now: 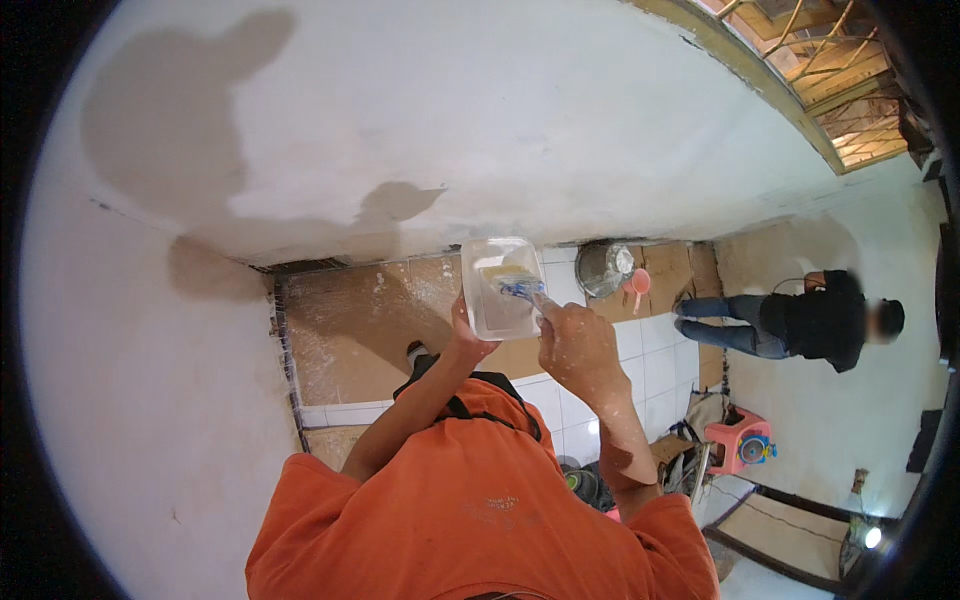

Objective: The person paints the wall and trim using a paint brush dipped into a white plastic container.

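In front of my chest, my left hand (470,328) grips a translucent rectangular plastic tub (498,322) by its near left side. A paintbrush (523,289) reaches into the tub, its head with blue on it over a yellowish patch inside. My right hand (582,350) is closed round the brush's handle, just right of the tub. White specks dot the right hand and forearm. How much paint the tub holds cannot be made out.
A white wall (560,140) rises ahead. White-spattered cardboard (350,350) covers the floor at left. Near the wall stand a metal bucket (597,272) and a pink dipper (638,284). Another person (790,320) stands at right, beyond a pink stool (735,440).
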A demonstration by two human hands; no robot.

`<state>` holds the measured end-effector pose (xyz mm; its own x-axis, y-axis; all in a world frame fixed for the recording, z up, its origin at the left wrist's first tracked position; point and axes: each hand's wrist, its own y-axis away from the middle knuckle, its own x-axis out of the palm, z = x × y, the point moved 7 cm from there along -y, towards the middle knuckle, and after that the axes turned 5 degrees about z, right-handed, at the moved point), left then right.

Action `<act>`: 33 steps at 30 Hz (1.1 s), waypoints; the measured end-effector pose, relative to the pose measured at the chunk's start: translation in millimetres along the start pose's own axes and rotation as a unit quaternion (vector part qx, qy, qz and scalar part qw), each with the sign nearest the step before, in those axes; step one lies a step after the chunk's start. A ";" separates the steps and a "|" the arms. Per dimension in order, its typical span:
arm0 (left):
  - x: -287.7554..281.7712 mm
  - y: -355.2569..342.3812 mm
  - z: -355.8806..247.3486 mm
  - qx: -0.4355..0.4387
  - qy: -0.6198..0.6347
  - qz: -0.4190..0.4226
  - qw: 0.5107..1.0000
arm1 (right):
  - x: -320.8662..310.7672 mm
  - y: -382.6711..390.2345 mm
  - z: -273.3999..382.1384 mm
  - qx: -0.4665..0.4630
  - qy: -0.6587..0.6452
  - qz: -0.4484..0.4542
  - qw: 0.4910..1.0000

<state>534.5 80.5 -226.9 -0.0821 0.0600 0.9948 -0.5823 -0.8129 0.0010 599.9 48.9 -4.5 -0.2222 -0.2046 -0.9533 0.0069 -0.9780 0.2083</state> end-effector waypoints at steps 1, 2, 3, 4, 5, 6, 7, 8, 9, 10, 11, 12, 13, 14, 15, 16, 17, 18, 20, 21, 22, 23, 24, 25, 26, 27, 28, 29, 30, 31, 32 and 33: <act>2.3 -2.2 -0.5 -0.006 0.005 -0.002 1.000 | 6.7 -5.4 3.2 0.007 0.002 0.003 1.000; 6.1 -4.5 -1.5 -0.013 -0.004 0.000 1.000 | 12.7 -11.0 7.3 0.007 0.008 -0.001 1.000; 10.1 -4.9 -1.7 -0.020 -0.013 0.001 1.000 | 18.5 -16.3 11.5 0.006 0.013 -0.004 1.000; 14.0 -1.4 -0.2 -0.025 -0.008 -0.001 1.000 | 24.6 -21.2 15.2 0.012 0.015 -0.001 1.000; 29.3 2.6 -7.0 0.004 -0.108 0.006 0.994 | 27.9 -26.8 18.9 0.024 0.019 -0.015 0.999; 29.5 2.7 -10.0 0.017 -0.157 0.010 0.987 | 31.1 -31.4 21.4 0.034 0.023 -0.029 0.999; 29.8 3.2 -13.5 0.030 -0.205 0.013 0.978 | 36.3 -35.7 23.1 0.038 0.023 -0.029 0.999; 7.5 -0.4 -9.8 -0.007 -0.086 -0.023 0.996 | 43.1 -41.2 25.9 0.047 0.028 -0.010 0.998; 0.5 -2.1 -7.7 -0.031 -0.026 -0.037 0.998 | 49.7 -44.7 25.4 0.060 0.033 0.008 0.998; -6.4 -2.5 -5.1 -0.052 0.034 -0.056 0.996 | 55.3 -46.6 26.6 0.063 0.034 0.007 0.997; -3.7 -3.9 -10.1 -0.051 0.038 -0.032 0.997 | 61.8 -50.1 29.9 0.053 0.029 0.016 0.998; -2.2 -3.4 -13.8 -0.052 0.041 -0.019 0.998 | 65.7 -52.8 33.3 0.042 0.024 0.025 0.999; -0.5 -4.7 -16.7 -0.053 0.043 -0.005 0.998 | 65.2 -54.9 34.8 0.045 0.026 0.022 0.998; -0.2 -1.7 -19.0 -0.066 0.047 -0.005 0.997 | 67.0 -56.9 38.3 0.051 0.027 0.037 0.998; 0.4 0.6 -20.4 -0.081 0.050 -0.004 0.995 | 69.1 -58.7 40.6 0.057 0.028 0.051 0.997; 1.2 1.4 -20.5 -0.087 0.050 -0.004 0.995 | 68.5 -59.8 37.5 0.063 0.027 0.048 0.997; -6.4 4.8 -23.4 -0.078 -0.018 -0.064 0.995 | 65.4 -59.9 32.4 0.056 0.024 0.024 0.998; -9.2 6.2 -26.6 -0.071 -0.052 -0.093 0.992 | 58.6 -58.7 29.4 0.048 0.022 0.000 0.999; -8.3 0.2 -27.2 -0.069 -0.049 -0.105 0.991 | 34.7 -47.1 31.1 0.059 -0.001 -0.010 0.998; -5.0 -2.5 -26.4 -0.071 -0.009 -0.084 0.994 | 18.9 -40.7 36.8 0.070 -0.021 -0.019 0.997; -5.3 -2.7 -26.6 -0.073 -0.008 -0.081 0.994 | 7.8 -34.4 44.8 0.072 -0.019 -0.021 0.997; -0.5 -4.5 -27.2 -0.073 -0.019 -0.047 0.996 | -5.0 -23.7 51.0 0.090 -0.025 -0.042 0.995; 4.3 -6.1 -27.0 -0.073 -0.029 -0.014 0.997 | -11.5 -15.1 53.5 0.108 -0.032 -0.062 0.992; 5.5 -5.8 -24.1 -0.074 -0.029 -0.010 0.997 | -4.3 -12.9 50.2 0.108 -0.029 -0.065 0.992; 7.0 -6.2 -25.2 -0.016 -0.171 0.012 0.985 | 9.8 -10.5 39.7 0.114 -0.021 -0.063 0.991; 4.7 -5.5 -26.0 0.017 -0.242 0.029 0.970 | 22.0 -10.5 32.3 0.113 -0.013 -0.058 0.992; 2.0 -3.5 -25.4 0.050 -0.310 0.039 0.949 | 32.2 -7.3 24.7 0.124 0.003 -0.035 0.992; -3.6 -4.0 -30.7 0.103 -0.446 0.041 0.888 | 36.9 -5.2 21.1 0.123 0.006 -0.042 0.992; -2.5 -2.4 -24.5 0.120 -0.506 0.053 0.852 | 36.0 2.1 19.2 0.105 -0.023 -0.086 0.990; -2.7 -2.3 -21.7 0.144 -0.565 0.058 0.811 | 35.3 9.2 15.3 0.087 -0.052 -0.129 0.986; -5.5 -2.2 -15.5 0.134 -0.592 0.046 0.793 | 42.7 12.3 9.8 0.084 -0.053 -0.113 0.989; -0.9 -12.8 -11.0 0.129 -0.623 0.037 0.771 | 39.2 8.8 -0.1 0.072 -0.053 -0.101 0.991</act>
<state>533.1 97.2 -228.9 0.8265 -0.4641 0.3185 -0.4197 -0.8852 -0.2006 591.4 32.2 -40.0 -0.3063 0.0069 -0.9519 -0.1854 -0.9813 0.0526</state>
